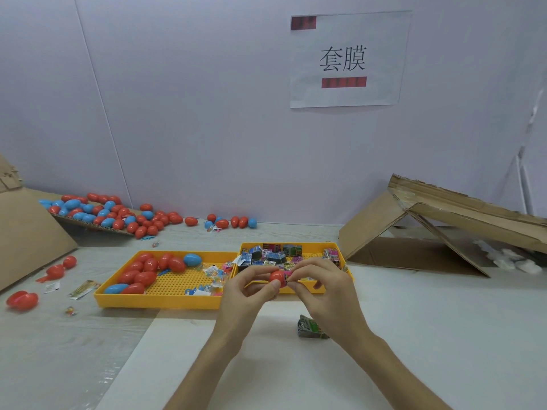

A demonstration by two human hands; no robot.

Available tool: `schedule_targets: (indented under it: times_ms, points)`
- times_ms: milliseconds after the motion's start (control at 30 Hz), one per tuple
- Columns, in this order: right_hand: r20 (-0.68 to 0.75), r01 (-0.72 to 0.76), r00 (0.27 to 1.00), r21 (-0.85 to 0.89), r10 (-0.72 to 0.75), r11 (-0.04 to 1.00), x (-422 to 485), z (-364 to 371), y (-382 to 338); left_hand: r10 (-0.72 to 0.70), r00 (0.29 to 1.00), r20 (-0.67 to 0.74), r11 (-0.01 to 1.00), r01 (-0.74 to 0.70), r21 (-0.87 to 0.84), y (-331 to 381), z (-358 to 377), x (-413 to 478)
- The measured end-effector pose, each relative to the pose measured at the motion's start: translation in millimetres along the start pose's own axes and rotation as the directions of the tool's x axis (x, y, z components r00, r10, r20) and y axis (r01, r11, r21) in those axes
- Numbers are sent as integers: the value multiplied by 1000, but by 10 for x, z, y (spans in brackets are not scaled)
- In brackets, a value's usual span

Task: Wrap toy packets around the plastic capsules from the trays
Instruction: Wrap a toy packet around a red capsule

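Your left hand (248, 291) and right hand (328, 291) meet in front of you, just above the near edge of the right tray (313, 247), and both work on one red capsule (276, 276). The left hand pinches the capsule: its thumb presses the near side and its curled fingers close over the far side, so that hand is narrow and holding. The right hand pinches a pink toy packet (287, 275) between thumb and forefinger at the capsule's right end, where the packet touches the capsule. You cannot tell how far the packet goes round the capsule, because your fingers cover it. The other fingers of the right hand curl loosely below.

Both forearms rise from the bottom edge and converge, wrists slightly bent, palms turned towards each other.

Behind your hands, the right tray holds a jumble of packets (266, 255). The left tray (154, 303), touching it side by side, holds red and blue capsules (148, 270) at its left end and small loose bits at its right. A green packet (311, 328) lies on the table (429, 335) just under your right wrist. More capsules (112, 214) are heaped at the back left against the wall, and a folded cardboard sheet (429, 220) leans at the back right.
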State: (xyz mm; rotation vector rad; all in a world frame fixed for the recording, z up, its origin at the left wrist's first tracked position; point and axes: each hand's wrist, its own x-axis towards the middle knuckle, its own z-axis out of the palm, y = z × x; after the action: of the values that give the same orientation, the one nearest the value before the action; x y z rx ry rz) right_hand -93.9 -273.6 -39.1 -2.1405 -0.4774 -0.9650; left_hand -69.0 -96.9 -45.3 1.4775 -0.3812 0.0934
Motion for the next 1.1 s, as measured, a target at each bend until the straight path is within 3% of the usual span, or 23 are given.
schedule_targets:
  times_ms: [767,1100]
  points:
    - [25,-1,1000,56,-1,998,-4,7,12,39,999,9,991,-40,124,6,24,-16]
    - [47,13,999,43,-15,999,-6,16,1,-2,1000,10,1000,2,17,31,35,-15]
